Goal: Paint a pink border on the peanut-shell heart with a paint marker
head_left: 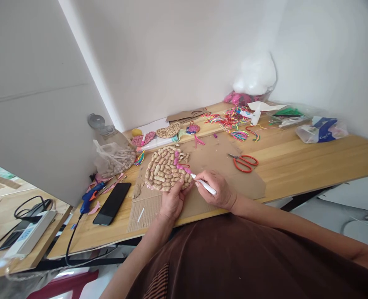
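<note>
My left hand [173, 200] grips the lower edge of a heart-shaped piece covered in peanuts [162, 169], thumb on top. Most of its peanuts are plain tan; a row along the upper right edge is pink. In my right hand [216, 189] is a white marker [209, 189], held like a pen with its tip at the pink row's lower end. Beneath lies a sheet of cardboard [233, 182]. A few loose peanuts [186, 157] and a red cord show beside the heart's notch. A small purple cap [215, 135] rests farther back.
Red-handled scissors [245, 163] lie to the right. On the left are a black phone [112, 204], a blue glue gun [90, 197] with a cord, and a bag of peanuts [113, 158]. Behind sit other peanut hearts [169, 130], coloured threads [230, 117] and a tissue pack [322, 129].
</note>
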The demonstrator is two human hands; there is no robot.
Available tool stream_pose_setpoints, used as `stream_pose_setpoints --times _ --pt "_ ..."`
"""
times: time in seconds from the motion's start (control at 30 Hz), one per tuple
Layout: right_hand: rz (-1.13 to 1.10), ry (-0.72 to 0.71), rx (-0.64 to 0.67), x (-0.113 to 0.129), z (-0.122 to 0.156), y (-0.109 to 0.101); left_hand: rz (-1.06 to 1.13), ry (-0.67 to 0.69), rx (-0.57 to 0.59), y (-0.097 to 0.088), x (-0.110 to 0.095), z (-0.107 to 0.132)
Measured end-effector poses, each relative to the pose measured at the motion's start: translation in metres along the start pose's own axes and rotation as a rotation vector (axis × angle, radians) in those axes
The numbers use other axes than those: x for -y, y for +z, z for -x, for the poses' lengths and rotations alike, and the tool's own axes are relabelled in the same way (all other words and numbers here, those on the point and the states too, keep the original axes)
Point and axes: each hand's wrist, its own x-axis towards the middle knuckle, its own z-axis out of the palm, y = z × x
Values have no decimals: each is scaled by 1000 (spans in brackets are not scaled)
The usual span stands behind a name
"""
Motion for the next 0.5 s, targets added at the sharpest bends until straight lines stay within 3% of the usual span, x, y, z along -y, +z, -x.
stream_pose_setpoints --times 0.33,0.5 --pt "86 -25 93 -2 1 0 35 -6 -52 1 5 9" --pt "129 -7 71 -3 1 -2 4 0 -68 -2 7 8"
